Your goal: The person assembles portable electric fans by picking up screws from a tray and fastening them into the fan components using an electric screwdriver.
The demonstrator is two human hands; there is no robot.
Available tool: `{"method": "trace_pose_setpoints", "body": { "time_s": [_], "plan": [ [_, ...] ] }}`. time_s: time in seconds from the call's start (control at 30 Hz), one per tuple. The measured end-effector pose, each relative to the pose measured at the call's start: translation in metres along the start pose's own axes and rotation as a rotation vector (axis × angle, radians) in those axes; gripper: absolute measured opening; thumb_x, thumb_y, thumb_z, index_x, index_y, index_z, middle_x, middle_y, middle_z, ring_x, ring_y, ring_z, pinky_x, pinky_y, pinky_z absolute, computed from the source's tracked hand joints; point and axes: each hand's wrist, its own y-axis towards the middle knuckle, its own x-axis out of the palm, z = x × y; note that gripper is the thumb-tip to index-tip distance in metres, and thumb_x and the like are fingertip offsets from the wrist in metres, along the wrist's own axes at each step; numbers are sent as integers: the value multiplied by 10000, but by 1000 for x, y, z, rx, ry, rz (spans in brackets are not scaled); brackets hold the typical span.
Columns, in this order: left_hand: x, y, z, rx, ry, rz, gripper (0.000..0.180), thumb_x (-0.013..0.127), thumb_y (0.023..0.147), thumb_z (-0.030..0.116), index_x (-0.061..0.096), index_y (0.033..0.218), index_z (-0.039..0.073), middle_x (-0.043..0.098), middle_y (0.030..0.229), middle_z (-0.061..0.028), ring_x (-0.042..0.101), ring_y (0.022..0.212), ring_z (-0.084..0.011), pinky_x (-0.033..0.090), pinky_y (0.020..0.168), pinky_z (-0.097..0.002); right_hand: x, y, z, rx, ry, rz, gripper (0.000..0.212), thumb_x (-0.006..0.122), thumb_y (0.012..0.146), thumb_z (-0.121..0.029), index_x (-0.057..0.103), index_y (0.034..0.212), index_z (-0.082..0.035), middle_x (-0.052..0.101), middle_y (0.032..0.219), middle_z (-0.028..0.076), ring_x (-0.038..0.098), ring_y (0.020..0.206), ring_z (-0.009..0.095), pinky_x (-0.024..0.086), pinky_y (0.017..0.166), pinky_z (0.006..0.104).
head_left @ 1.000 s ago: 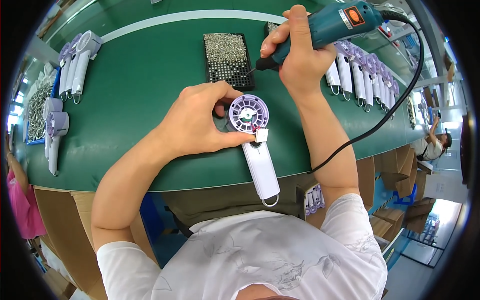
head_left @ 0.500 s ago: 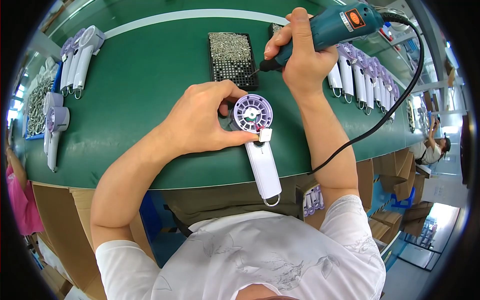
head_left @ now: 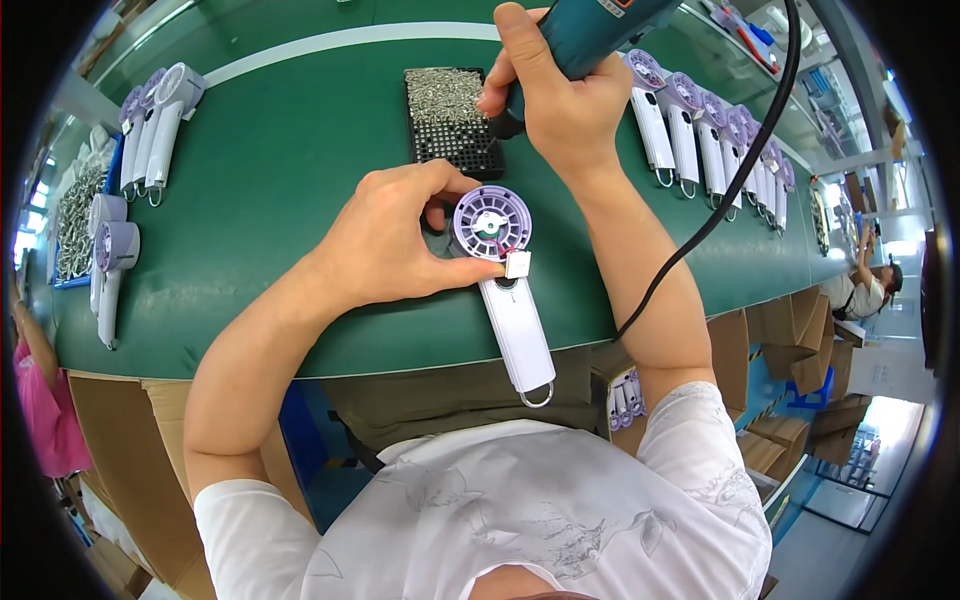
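Note:
My left hand point(head_left: 400, 235) grips the round purple head of a white handheld fan point(head_left: 518, 335), thumb and fingers on its left side. The fan lies face up near the table's front edge, handle toward me. Its ring-shaped head shows inner spokes, thin red wires and a small white square piece point(head_left: 517, 264) at the neck. My right hand point(head_left: 570, 100) is wrapped round a teal electric screwdriver point(head_left: 590, 35), its black nose pointing down-left. The tip is over the near part of a black screw tray point(head_left: 455, 148), whose far part is heaped with small silver screws.
Several purple-and-white fans point(head_left: 685, 125) stand in a row at right. More fans point(head_left: 160, 125) are at far left, beside a blue bin point(head_left: 75, 230) of metal parts. A black cable point(head_left: 740, 170) hangs across my right forearm. Cardboard boxes point(head_left: 130, 470) flank the green table point(head_left: 270, 150).
My right hand and the screwdriver have moved left and tilted more upright, the tip still over the screw tray. The fan and my left hand have shifted slightly left in view.

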Motion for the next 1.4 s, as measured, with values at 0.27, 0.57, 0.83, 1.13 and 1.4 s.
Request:
{"method": "trace_pose_setpoints", "body": {
  "time_s": [0.27, 0.57, 0.83, 1.13, 1.4],
  "plan": [
    [-3, -3, -2, -13, 64, 33, 576, 978, 615, 266, 695, 1038, -2, 670, 845, -37, 576, 713, -120, 465, 604, -259, -15, -10, -38, -83, 257, 190, 312, 620, 1047, -294, 592, 978, 8, 540, 584, 67, 531, 405, 201, 470, 402, 337],
    [-6, 2, 5, -33, 55, 24, 550, 971, 608, 259, 691, 1010, 9, 687, 846, -43, 583, 698, -139, 474, 609, -279, -48, -17, -48, -207, 322, -387, 427, 422, 1112, -398, 654, 1177, -46, 547, 694, 24, 514, 469, 158, 430, 420, 316],
    [-7, 0, 8, -39, 67, 25, 534, 966, 618, 273, 681, 982, 8, 694, 845, -70, 590, 678, -177, 527, 643, -310, -30, -34, -58, -36, 206, -56, 310, 639, 1037, -296, 597, 956, 0, 555, 586, 71, 547, 410, 187, 465, 403, 323],
    [-7, 1, 3, -43, 61, 15, 556, 974, 601, 247, 701, 1024, 13, 677, 846, -17, 583, 719, -113, 437, 590, -262, -35, -32, -37, -241, 164, -367, 221, 518, 1080, -170, 611, 1102, 30, 582, 661, 84, 562, 458, 178, 462, 403, 331],
    [-6, -1, 1, -88, 53, 3, 425, 946, 631, 213, 677, 902, 25, 659, 754, -59, 602, 647, -166, 503, 621, -300, -27, -40, -32, 45, 192, -533, 207, 846, 860, -130, 688, 881, 2, 651, 652, 12, 616, 515, 67, 471, 462, 241]
  ]
}}
